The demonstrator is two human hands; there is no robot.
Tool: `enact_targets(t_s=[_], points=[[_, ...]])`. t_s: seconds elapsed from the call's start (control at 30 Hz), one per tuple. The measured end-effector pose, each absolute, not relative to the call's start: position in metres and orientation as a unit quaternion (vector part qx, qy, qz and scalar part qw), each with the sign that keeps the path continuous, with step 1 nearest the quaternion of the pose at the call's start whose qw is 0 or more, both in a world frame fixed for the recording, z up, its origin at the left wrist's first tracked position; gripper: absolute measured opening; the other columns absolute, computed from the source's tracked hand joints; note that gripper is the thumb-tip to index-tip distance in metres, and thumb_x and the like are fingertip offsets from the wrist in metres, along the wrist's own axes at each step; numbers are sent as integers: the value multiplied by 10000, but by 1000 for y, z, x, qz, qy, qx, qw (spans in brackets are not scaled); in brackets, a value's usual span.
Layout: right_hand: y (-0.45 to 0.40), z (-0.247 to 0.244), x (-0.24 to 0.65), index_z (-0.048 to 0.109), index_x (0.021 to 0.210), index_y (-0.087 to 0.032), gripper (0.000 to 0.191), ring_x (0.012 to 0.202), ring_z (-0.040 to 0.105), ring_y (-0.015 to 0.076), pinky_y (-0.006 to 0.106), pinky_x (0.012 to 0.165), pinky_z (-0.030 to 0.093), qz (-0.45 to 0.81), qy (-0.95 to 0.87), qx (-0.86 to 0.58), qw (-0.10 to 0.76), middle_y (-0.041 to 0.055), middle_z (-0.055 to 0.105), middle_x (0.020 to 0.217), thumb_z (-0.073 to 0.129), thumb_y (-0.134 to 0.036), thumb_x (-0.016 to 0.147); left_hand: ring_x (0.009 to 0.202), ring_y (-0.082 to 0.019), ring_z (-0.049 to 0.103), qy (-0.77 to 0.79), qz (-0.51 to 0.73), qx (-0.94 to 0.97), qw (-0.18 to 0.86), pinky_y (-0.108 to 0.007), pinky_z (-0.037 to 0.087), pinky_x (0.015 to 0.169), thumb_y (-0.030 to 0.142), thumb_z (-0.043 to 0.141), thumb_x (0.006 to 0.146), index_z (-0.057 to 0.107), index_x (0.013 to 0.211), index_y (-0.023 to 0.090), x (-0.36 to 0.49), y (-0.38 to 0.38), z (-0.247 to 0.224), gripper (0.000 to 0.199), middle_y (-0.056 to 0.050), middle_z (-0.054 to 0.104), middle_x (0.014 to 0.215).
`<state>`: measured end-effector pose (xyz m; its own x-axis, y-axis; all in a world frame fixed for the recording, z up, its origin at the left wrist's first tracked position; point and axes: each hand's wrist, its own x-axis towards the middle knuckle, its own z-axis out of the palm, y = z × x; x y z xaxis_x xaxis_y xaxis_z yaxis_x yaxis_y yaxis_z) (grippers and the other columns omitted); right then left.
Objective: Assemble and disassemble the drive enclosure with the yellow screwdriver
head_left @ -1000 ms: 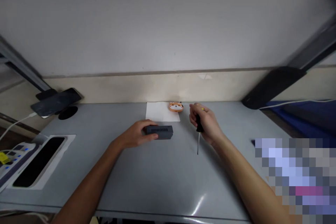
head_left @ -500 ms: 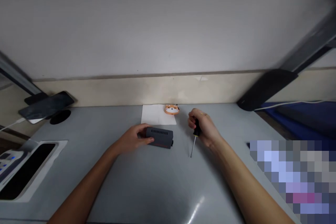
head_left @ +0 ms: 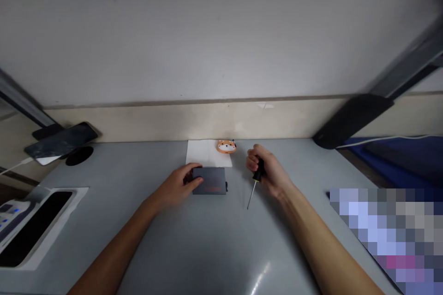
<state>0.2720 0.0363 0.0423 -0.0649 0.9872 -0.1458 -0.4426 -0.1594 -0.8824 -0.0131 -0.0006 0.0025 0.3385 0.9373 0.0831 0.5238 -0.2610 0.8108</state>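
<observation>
My left hand (head_left: 180, 185) grips the left end of a dark grey box-shaped device (head_left: 212, 181), thumb on its face and the other fingers behind its edge. A broad flat face with faint reddish marking is turned toward me, and a small black part sticks out at its right end. In a closed fist, my right hand (head_left: 266, 169) holds a screwdriver (head_left: 256, 176) by its black handle. The thin metal shaft points down and slightly left, its tip to the right of the device and apart from it.
Behind the device, white paper (head_left: 204, 152) lies on the grey table (head_left: 194, 249), with an orange animal-face case (head_left: 226, 146) at its right. At left are a phone on a stand (head_left: 62, 140) and another phone (head_left: 38, 226). A black post base (head_left: 349, 120) stands back right.
The device has been turned in my left hand, so its slotted side no longer shows and the broad face does. The screwdriver tip has shifted slightly left.
</observation>
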Motion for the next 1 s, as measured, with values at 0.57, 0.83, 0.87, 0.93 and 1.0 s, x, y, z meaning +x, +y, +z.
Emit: enact_targets(t_s=[0.57,0.83,0.87,0.93,1.0], points=[[21,61,261,390,642,-209,420,393,267,41,260,409,112,616,-413,-450,497,-66,363,567,697,-361,884,1064,-205,605,451,283,789,309,-353,490,940,346,532,1039,644,1077,233,-6,-2,-2,164,-53,647,1090],[-10,64,239,387,600,-217,435,355,297,61,278,397,142,614,-437,-300,585,-60,381,499,674,-313,913,1220,-232,586,436,262,802,312,-424,467,1089,292,675,948,623,1294,290,-5,-8,6,349,-58,645,1297],[-13,58,235,392,595,-216,446,373,318,67,277,402,157,592,-460,-304,587,-54,392,497,674,-315,926,1224,-235,588,439,265,800,311,-432,468,1092,292,666,955,624,1302,293,-4,-8,7,349,-58,649,1299],[-16,47,228,401,598,-214,454,416,360,79,276,428,210,565,-495,-307,585,-47,410,506,669,-315,951,1232,-238,588,443,269,797,311,-443,467,1097,307,648,970,623,1320,303,-3,-7,7,351,-56,657,1297],[-20,40,221,411,615,-214,438,441,365,84,278,451,236,561,-498,-292,593,-47,416,524,651,-308,970,1232,-240,591,445,268,795,312,-449,469,1098,326,633,983,625,1331,312,-2,-6,7,349,-52,664,1289]])
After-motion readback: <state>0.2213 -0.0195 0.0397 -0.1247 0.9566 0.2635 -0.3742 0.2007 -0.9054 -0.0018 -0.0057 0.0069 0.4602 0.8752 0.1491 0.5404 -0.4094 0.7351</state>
